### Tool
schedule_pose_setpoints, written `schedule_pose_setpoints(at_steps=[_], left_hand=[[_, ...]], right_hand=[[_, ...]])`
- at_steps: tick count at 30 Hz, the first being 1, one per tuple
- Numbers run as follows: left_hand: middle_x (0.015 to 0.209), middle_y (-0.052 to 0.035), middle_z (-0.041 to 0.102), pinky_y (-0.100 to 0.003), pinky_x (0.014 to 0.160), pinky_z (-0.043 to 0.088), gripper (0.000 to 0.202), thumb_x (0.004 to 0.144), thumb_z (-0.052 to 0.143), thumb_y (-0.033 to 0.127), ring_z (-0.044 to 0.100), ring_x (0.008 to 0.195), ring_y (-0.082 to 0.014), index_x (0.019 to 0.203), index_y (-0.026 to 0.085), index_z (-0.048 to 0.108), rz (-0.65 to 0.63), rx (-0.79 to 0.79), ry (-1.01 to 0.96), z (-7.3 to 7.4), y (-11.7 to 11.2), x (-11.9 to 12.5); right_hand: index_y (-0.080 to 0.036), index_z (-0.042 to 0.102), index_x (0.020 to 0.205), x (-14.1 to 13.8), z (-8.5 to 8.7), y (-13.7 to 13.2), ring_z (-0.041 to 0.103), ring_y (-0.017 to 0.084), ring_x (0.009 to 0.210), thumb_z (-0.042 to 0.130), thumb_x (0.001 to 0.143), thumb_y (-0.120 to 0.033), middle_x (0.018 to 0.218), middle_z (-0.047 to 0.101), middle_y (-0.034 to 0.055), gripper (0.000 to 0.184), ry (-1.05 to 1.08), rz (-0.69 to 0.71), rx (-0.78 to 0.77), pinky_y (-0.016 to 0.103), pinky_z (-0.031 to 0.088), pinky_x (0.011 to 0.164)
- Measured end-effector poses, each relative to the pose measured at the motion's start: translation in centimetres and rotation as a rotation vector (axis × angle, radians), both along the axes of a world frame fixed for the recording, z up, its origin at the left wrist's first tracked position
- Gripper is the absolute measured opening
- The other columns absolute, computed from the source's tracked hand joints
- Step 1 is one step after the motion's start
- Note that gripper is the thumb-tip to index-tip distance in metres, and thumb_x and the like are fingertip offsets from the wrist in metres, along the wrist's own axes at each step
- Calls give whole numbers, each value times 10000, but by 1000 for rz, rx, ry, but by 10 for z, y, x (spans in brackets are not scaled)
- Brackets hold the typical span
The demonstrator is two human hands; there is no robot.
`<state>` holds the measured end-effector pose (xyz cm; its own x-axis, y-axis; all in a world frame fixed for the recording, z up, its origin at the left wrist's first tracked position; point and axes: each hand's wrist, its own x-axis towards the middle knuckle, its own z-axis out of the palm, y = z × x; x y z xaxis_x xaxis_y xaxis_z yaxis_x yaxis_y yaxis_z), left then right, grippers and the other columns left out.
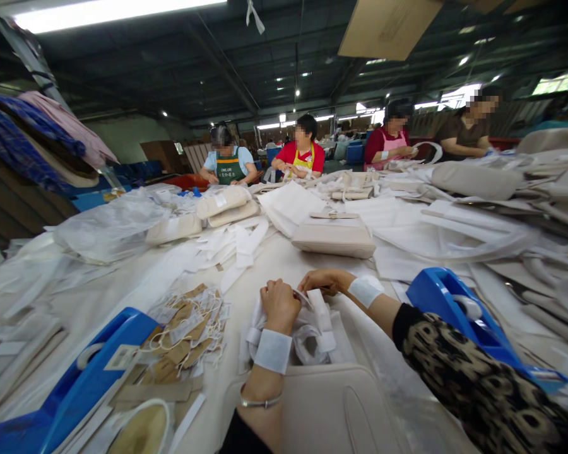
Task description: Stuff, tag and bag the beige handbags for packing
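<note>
1. My left hand (279,304) has its fingers curled tight on a bundle of white wrapping (312,328), which lies on the table (274,252) just beyond a beige bag (331,403).
2. My right hand (324,280) pinches the same bundle's top edge, fingers together on it.
3. A heap of brown hang tags (189,328) lies to the left, near a blue tray (94,372).
4. Four people sit along the table's far side.

four seated workers (302,150), two blue tape dispensers (447,302)
</note>
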<state>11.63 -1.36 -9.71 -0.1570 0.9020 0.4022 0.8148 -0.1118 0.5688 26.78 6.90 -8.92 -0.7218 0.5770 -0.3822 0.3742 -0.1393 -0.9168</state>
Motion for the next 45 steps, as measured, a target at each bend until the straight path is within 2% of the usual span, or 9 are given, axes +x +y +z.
schedule_pose_setpoints(at_steps=[7,14,20,24,26,31,35,40,45], left_hand=[[762,-145,684,-419,825,393,258,442,826,270,593,915,-355,393,223,577,8,-7,-50,-4,4,1],[568,-92,602,-378,761,425,370,474,819,327,613,820,-310,353,219,487,5,-22,-90,1,3,-1],[832,-161,712,-422,843,426,52,585,677,149,630,939,-342,619,188,676,34,-184,45,14,1,0],[995,-203,714,-412,844,439,218,661,612,168,644,977,-355,838,138,736,10,-358,99,30,-2,1],[1002,-165,728,-362,821,450,192,681,609,208,659,957,-322,806,162,748,-28,-393,34,37,-3,1],[925,-56,733,-252,772,459,192,699,585,220,666,863,-195,570,198,726,-84,-294,-137,42,2,-3],[879,-58,706,-247,814,457,220,741,573,252,649,855,-169,651,180,760,-74,-178,-235,39,6,-7],[744,-39,721,-258,701,461,271,774,577,363,661,726,-167,706,186,770,-83,-122,-348,36,5,-7],[683,-55,717,-295,681,426,256,728,630,396,643,684,-198,657,183,753,14,-37,-384,38,1,-5]], right_hand=[[-128,650,709,6,-9,2,372,50,358,621,640,-146,450,505,-54,77,-21,59,-128,155,269,361],[-135,669,742,6,-4,0,354,46,353,586,611,-125,443,499,-58,156,1,36,-165,139,281,357],[-112,684,763,7,1,6,410,51,373,639,653,-106,485,546,-40,118,6,-17,-182,135,295,355],[-117,699,896,15,8,7,506,59,462,741,692,-206,667,635,-4,226,87,-39,-189,147,375,409],[-134,692,978,20,10,7,507,55,487,768,711,-307,772,658,10,327,165,-49,-193,158,391,428],[-162,659,985,28,3,8,467,37,529,813,692,-402,885,661,13,409,415,-121,-243,171,408,488],[-161,668,913,26,-7,10,586,71,689,839,658,-286,900,688,27,331,595,-221,-279,192,480,659],[-149,708,878,21,-13,5,640,162,978,836,562,-152,1017,710,72,341,710,-290,-253,280,474,912],[-131,705,854,19,-17,-1,616,121,781,874,555,-216,920,698,52,354,720,-307,-234,266,483,789]])
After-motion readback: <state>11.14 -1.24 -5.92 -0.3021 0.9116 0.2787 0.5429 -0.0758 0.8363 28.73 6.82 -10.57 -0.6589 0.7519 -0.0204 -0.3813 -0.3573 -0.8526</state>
